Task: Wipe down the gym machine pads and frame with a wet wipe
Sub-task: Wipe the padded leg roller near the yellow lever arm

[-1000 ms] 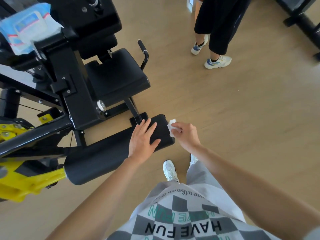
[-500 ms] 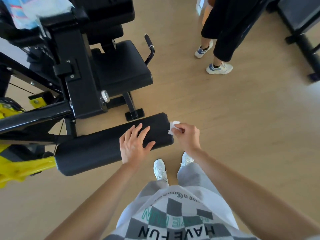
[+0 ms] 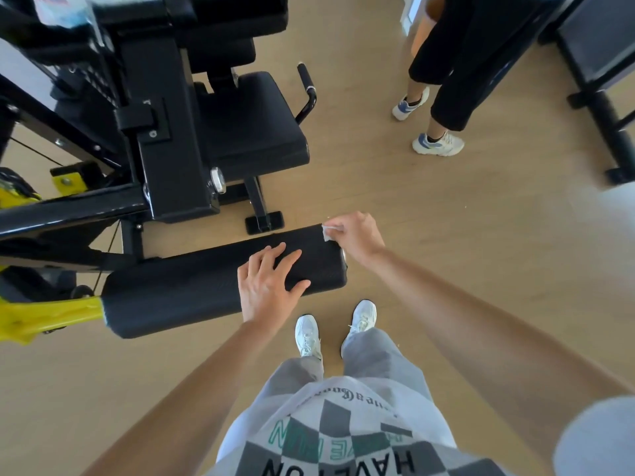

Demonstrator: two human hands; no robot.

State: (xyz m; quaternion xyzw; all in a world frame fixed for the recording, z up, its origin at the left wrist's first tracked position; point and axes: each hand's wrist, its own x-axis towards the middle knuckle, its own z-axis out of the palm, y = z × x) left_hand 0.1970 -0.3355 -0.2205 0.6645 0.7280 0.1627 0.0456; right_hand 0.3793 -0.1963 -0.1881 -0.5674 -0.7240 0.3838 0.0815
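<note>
A long black roller pad (image 3: 192, 286) lies across the middle of the view, fixed to a yellow arm (image 3: 41, 317) at its left end. My left hand (image 3: 266, 286) rests flat on the pad's top near its right end, fingers spread. At the pad's upper right corner my right hand (image 3: 357, 237) pinches a small white wet wipe (image 3: 328, 231) against the pad's end. Behind the pad stand the black machine frame (image 3: 168, 156) and its black seat pad (image 3: 251, 121).
A pack of wipes (image 3: 58, 8) sits on the machine at the top left. Another person's legs and sneakers (image 3: 438, 144) stand on the wooden floor at the upper right. A second black machine (image 3: 604, 97) fills the far right. My own feet (image 3: 307, 334) are just below the pad.
My right hand with the wipe has moved up the pad's right end to its upper corner. My left hand stays on the pad. The camera has shifted slightly.
</note>
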